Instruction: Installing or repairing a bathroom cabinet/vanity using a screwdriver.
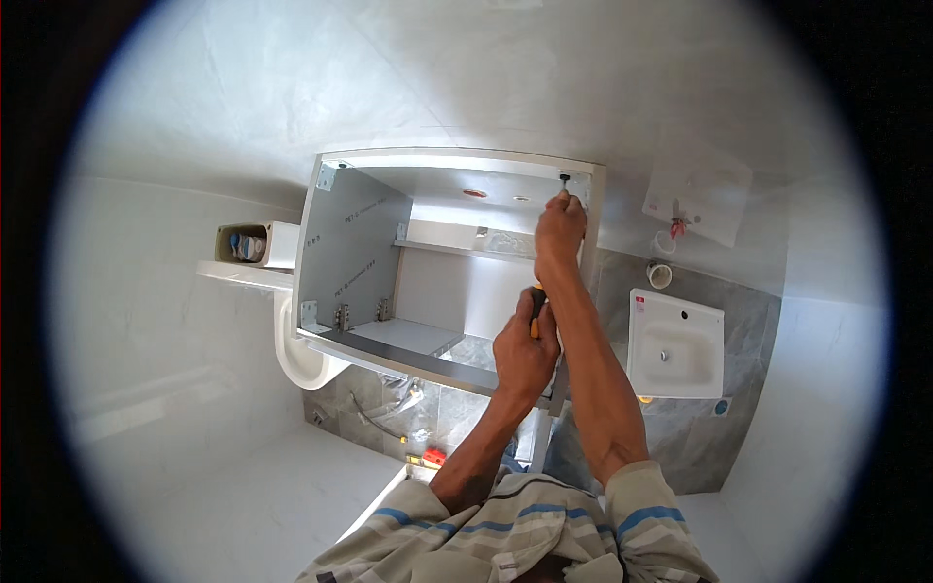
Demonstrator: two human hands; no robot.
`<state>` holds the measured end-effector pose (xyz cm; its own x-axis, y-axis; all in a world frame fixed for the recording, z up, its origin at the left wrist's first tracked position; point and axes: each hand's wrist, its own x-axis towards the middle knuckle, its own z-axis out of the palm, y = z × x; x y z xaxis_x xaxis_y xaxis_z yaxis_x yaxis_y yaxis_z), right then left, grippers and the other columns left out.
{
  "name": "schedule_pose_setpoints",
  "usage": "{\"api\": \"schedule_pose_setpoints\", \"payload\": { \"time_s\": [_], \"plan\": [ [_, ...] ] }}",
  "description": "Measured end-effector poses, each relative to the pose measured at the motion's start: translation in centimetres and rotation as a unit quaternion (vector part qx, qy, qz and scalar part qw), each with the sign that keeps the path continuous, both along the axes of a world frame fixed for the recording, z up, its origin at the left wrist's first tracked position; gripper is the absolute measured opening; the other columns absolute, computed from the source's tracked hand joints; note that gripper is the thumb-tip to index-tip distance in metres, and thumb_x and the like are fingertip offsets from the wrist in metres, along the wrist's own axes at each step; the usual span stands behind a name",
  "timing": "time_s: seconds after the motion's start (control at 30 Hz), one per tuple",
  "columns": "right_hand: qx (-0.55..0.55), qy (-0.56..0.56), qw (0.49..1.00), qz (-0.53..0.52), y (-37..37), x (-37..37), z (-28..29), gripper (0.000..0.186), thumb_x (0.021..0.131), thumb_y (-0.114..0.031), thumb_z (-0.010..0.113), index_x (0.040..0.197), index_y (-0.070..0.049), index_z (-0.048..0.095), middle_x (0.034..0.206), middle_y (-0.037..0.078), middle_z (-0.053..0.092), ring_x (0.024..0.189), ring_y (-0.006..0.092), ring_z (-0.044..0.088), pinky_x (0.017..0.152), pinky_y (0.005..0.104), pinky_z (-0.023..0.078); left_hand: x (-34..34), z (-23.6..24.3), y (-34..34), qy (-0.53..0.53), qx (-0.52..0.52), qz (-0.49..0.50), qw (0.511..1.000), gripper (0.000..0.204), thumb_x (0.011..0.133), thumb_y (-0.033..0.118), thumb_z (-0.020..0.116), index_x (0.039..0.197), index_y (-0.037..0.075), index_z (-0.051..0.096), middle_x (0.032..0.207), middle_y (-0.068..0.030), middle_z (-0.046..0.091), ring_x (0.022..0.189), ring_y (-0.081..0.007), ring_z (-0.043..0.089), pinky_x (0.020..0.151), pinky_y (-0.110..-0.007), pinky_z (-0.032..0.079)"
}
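A grey-white cabinet carcass (pixel 364 248), open toward me, stands against the wall. At its upper right inner corner my right hand (pixel 561 236) is closed, its fingertips pinching a small black-headed fitting (pixel 565 179). A short light-coloured stem shows between the black head and the fingers. Lower down, my left hand (pixel 525 355) is wrapped around the black and yellow handle of a screwdriver (pixel 536 309). The handle points up beside my right forearm; its shaft is hidden. Metal corner brackets (pixel 326 178) and hinges (pixel 342 317) sit on the cabinet's left panel.
A white washbasin (pixel 677 345) lies on the grey tiled floor at right, near a white cup (pixel 659 276). On the left are a toilet (pixel 303 355) and its tank (pixel 280 246). A hose (pixel 374 420) and a red object (pixel 434 457) lie below the cabinet.
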<state>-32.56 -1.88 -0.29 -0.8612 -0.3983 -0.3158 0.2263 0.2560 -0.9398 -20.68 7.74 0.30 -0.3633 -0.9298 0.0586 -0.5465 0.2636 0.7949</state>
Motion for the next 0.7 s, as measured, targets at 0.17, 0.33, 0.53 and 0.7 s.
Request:
{"api": "schedule_pose_setpoints", "payload": {
  "time_s": [0.17,0.33,0.53,0.7],
  "plan": [
    [-0.001,0.002,1.000,-0.026,-1.2,-0.4,-0.7,0.035,0.097,-0.023,0.034,0.085,0.004,0.053,0.079,0.019,0.058,0.078,0.0344,0.058,0.076,0.0435,0.042,0.6,1.3,-1.5,0.030,0.123,-0.051,0.991,0.035,0.090,0.019,0.053,0.121,0.003,0.050,0.075,-0.0156,0.062,0.065,-0.0257,0.061,0.060,-0.039,0.049],
    [-0.061,-0.125,0.990,-0.015,-1.5,-2.3,-2.4,0.032,0.099,-0.030,0.033,0.078,-0.008,0.044,0.057,0.001,0.042,0.044,0.0113,0.038,0.039,0.0276,0.032,2.5,1.5,-1.4,0.550,0.675,0.085,0.485,0.037,0.092,0.032,0.049,0.120,0.007,0.049,0.090,-0.0122,0.059,0.068,-0.0192,0.053,0.049,-0.025,0.044],
    [-0.119,-0.215,0.969,-0.020,-0.8,-1.0,0.8,0.031,0.098,-0.031,0.034,0.076,-0.012,0.041,0.052,-0.004,0.033,0.038,0.0070,0.030,0.033,0.0227,0.021,2.8,-1.2,-2.5,0.625,0.744,-0.001,0.235,0.036,0.095,0.031,0.046,0.118,0.004,0.047,0.080,-0.0099,0.057,0.048,-0.0081,0.040,0.037,-0.015,0.031],
    [-0.103,-0.238,0.964,-0.057,-0.6,-0.8,0.3,0.029,0.098,-0.029,0.033,0.076,-0.012,0.041,0.052,-0.004,0.034,0.037,0.0069,0.032,0.032,0.0231,0.020,1.2,2.2,-1.0,0.285,0.451,0.074,0.843,0.037,0.093,0.022,0.051,0.125,0.003,0.050,0.066,-0.0041,0.054,0.042,-0.0076,0.041,0.038,-0.019,0.031]
  ]
}}
